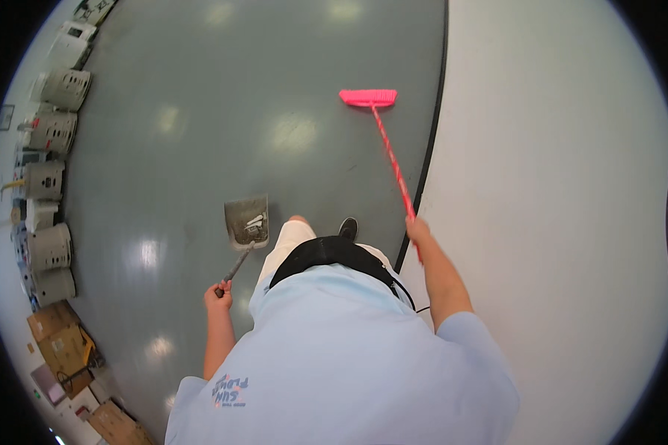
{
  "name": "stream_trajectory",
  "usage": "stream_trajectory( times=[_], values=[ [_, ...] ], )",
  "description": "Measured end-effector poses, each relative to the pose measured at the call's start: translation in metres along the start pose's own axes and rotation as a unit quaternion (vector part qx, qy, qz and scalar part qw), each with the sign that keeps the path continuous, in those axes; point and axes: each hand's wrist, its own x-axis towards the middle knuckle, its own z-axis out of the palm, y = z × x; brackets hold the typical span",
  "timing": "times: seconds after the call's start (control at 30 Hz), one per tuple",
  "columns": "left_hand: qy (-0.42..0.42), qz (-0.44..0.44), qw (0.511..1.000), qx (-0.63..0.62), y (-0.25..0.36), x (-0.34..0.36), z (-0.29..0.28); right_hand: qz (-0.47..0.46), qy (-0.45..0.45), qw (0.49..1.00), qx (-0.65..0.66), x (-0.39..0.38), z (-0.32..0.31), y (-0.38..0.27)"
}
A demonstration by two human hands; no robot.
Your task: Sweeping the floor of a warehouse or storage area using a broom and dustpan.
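My right hand (418,231) is closed round the red-and-white striped handle of a pink broom (368,98). The broom reaches forward and a little left, its bristle head out ahead of me near the base of the white wall. My left hand (218,294) grips the dark handle of a dustpan (246,221), which is low beside my legs on the left. A few crumpled white scraps (254,223) lie in the dustpan's brownish-grey pan. Whether the pan touches the floor I cannot tell.
Glossy grey floor (200,133) stretches ahead and left. A white wall (542,185) with a black skirting strip (428,141) runs close along my right. Several pale bins or machines (52,245) line the far left, with cardboard boxes (63,345) nearer. My shoe (348,228) shows below me.
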Motion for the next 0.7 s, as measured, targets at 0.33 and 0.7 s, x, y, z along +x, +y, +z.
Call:
stream_trajectory(
  times=[0.33,0.7],
  values=[
    [0.03,0.006,0.993,-0.113,0.002,-0.087,0.036,-0.131,0.003,0.987,-0.092,-0.016,-0.236,-0.189],
    [-0.012,-0.004,1.0,-0.015,0.064,-0.11,0.051,-0.287,-0.048,0.903,-0.317,-0.069,-0.299,-0.504]
  ],
)
